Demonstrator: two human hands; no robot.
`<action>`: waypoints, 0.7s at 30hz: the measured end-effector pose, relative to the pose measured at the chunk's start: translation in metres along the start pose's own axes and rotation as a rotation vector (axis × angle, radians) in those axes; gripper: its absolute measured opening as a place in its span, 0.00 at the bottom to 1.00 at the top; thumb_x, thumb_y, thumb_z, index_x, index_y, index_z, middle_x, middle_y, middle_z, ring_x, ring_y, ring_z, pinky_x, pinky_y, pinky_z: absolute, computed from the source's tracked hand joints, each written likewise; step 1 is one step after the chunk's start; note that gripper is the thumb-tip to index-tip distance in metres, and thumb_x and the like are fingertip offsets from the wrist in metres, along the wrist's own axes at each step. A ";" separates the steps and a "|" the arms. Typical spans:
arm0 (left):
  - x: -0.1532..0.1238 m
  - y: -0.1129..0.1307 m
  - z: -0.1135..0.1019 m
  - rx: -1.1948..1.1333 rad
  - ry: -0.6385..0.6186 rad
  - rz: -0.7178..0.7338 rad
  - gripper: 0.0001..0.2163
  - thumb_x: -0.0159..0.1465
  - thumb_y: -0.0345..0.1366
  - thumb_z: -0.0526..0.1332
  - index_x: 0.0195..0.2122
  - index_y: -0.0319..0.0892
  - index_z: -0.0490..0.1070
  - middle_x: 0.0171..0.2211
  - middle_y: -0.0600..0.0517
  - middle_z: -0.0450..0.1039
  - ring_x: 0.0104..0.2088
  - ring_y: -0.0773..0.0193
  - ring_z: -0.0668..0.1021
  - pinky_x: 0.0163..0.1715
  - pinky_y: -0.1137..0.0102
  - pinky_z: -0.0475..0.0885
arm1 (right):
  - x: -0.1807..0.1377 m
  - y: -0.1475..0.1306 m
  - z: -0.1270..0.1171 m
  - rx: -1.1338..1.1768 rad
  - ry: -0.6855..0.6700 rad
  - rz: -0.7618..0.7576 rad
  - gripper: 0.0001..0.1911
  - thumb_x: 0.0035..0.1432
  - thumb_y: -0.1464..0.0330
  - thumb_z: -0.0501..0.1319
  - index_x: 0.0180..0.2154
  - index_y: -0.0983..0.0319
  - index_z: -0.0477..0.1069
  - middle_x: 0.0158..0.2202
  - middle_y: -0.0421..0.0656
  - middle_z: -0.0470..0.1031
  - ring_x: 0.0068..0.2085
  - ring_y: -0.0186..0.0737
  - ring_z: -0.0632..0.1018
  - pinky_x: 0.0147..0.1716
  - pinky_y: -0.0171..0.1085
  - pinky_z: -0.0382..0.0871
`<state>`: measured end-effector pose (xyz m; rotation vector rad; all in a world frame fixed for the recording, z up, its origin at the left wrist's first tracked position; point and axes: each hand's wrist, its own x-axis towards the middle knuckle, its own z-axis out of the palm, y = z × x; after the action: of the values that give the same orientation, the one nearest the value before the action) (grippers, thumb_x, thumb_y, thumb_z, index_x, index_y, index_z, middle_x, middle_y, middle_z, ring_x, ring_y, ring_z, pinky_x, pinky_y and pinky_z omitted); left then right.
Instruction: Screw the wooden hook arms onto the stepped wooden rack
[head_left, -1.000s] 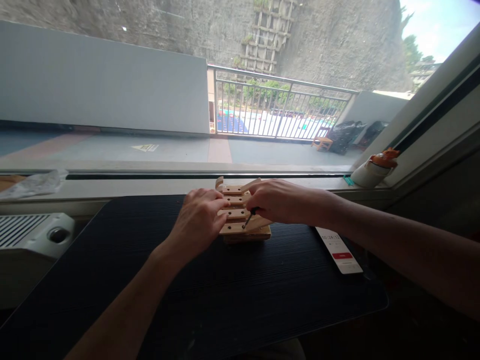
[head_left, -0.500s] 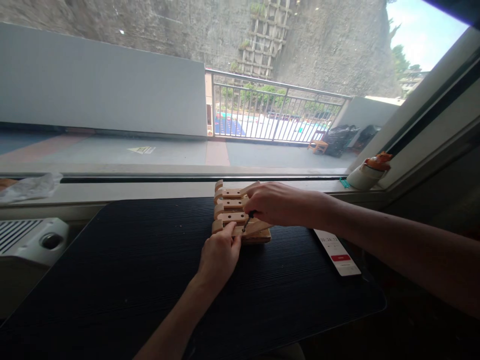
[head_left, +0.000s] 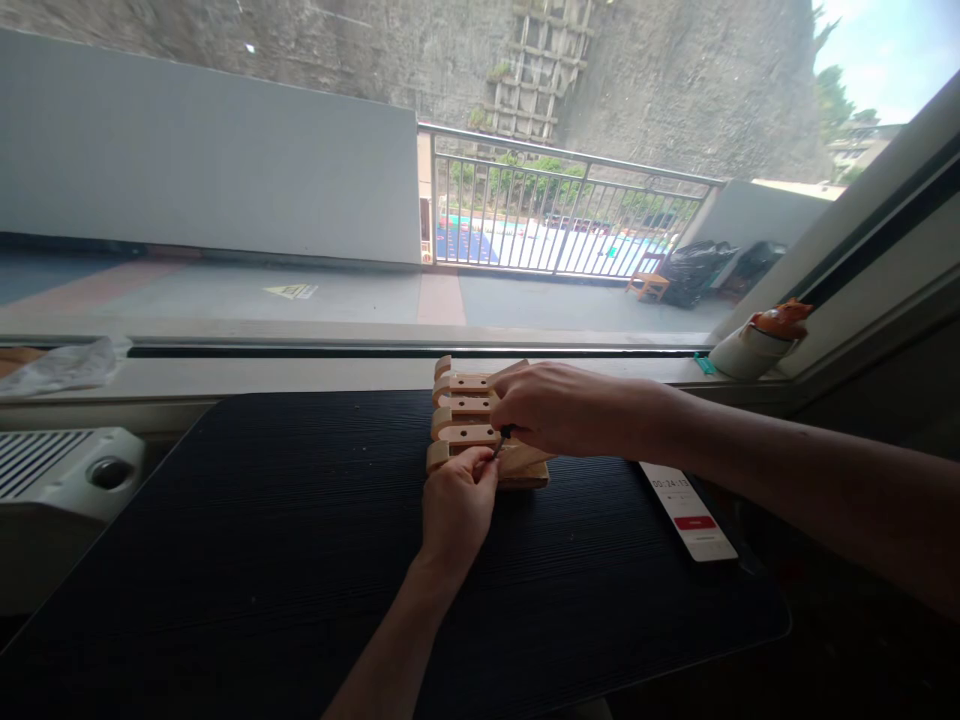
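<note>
A small wooden assembly (head_left: 461,410) of several stacked slats with holes sits on the black table (head_left: 262,540) near the window. My right hand (head_left: 551,405) rests over its right side, fingers pinched on a small dark tool (head_left: 504,435) whose tip points down at the nearest slat. My left hand (head_left: 457,500) comes from below, fingers curled against the front edge of the nearest slat, pinching at the spot under the tool tip. Whether it holds a small part there I cannot make out.
A white phone (head_left: 690,510) with a lit screen lies right of the assembly. A white heater (head_left: 67,475) stands at the left edge. On the window sill are a crumpled plastic bag (head_left: 67,365) and a white roll with an orange figure (head_left: 757,345).
My left hand came off the top of the slats, dropped to the front edge of the assembly, and now pinches at the nearest slat. The right hand with the tool barely moved.
</note>
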<state>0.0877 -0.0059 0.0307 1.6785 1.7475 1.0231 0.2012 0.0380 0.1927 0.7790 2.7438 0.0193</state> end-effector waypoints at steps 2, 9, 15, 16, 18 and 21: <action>-0.001 -0.001 0.002 0.002 0.014 -0.006 0.09 0.59 0.38 0.56 0.38 0.45 0.74 0.28 0.52 0.77 0.25 0.67 0.77 0.26 0.74 0.68 | 0.001 -0.002 -0.001 -0.004 -0.020 0.009 0.10 0.54 0.74 0.52 0.29 0.67 0.72 0.31 0.47 0.73 0.33 0.33 0.69 0.33 0.33 0.58; -0.007 0.000 0.005 0.022 0.056 0.018 0.10 0.60 0.39 0.55 0.38 0.45 0.74 0.32 0.50 0.78 0.32 0.64 0.78 0.35 0.70 0.70 | -0.002 -0.007 -0.009 -0.002 -0.085 0.215 0.09 0.51 0.69 0.54 0.32 0.65 0.72 0.31 0.46 0.73 0.31 0.37 0.70 0.27 0.35 0.56; -0.006 0.000 0.005 0.047 0.078 0.029 0.11 0.60 0.39 0.56 0.39 0.44 0.74 0.33 0.49 0.78 0.33 0.62 0.78 0.38 0.68 0.70 | -0.004 -0.006 -0.013 -0.053 -0.055 0.134 0.10 0.50 0.76 0.54 0.34 0.64 0.72 0.36 0.46 0.74 0.34 0.36 0.71 0.30 0.34 0.58; -0.006 0.000 0.005 0.050 0.079 0.031 0.11 0.60 0.39 0.56 0.39 0.43 0.74 0.33 0.49 0.78 0.34 0.62 0.78 0.38 0.68 0.70 | -0.003 -0.006 -0.013 -0.063 -0.046 0.117 0.10 0.51 0.77 0.54 0.33 0.65 0.72 0.36 0.46 0.73 0.34 0.36 0.71 0.30 0.34 0.58; -0.006 0.000 0.006 0.056 0.079 0.037 0.11 0.60 0.39 0.56 0.39 0.43 0.74 0.33 0.49 0.78 0.34 0.62 0.78 0.38 0.67 0.70 | -0.001 -0.008 -0.013 -0.070 -0.037 0.080 0.09 0.51 0.77 0.53 0.32 0.67 0.71 0.34 0.47 0.73 0.34 0.35 0.71 0.31 0.34 0.59; -0.007 0.000 0.006 0.060 0.075 0.046 0.11 0.60 0.38 0.56 0.40 0.43 0.74 0.34 0.49 0.78 0.34 0.62 0.78 0.38 0.68 0.70 | 0.003 -0.011 -0.009 -0.079 -0.022 0.083 0.07 0.52 0.75 0.54 0.30 0.67 0.70 0.31 0.46 0.72 0.32 0.35 0.71 0.29 0.34 0.58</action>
<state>0.0930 -0.0121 0.0258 1.7449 1.8116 1.0761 0.1906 0.0304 0.1994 0.8657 2.6711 0.1342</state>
